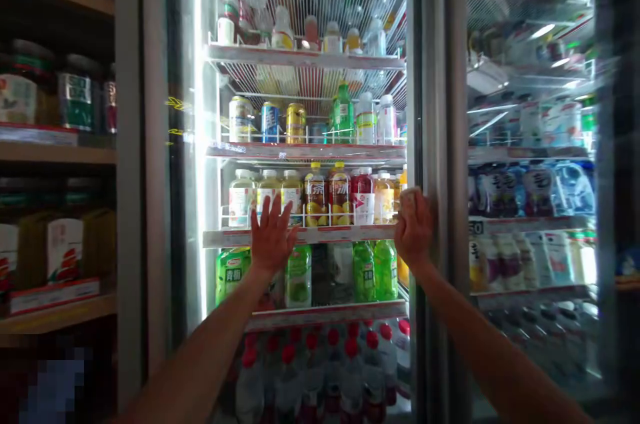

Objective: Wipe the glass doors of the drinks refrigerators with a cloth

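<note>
My left hand (273,234) is raised with its fingers spread, palm toward the lit drinks fridge. It appears to lie flat on the glass door (183,211), in front of the shelf rail and a row of bottles; exact contact is hard to make out. My right hand (416,227) is closed around a small pale cloth (411,194), held up by the right edge of the pane beside the metal door frame (440,144). Behind the hands stand dark tea bottles with yellow caps (327,194) and green drink bottles (375,271).
Higher shelves hold cans (295,124) and more bottles; red-capped bottles (350,371) fill the bottom. To the right is another glass-fronted fridge section (530,264) with reflections. Wooden shelves (60,152) with jars stand at the left.
</note>
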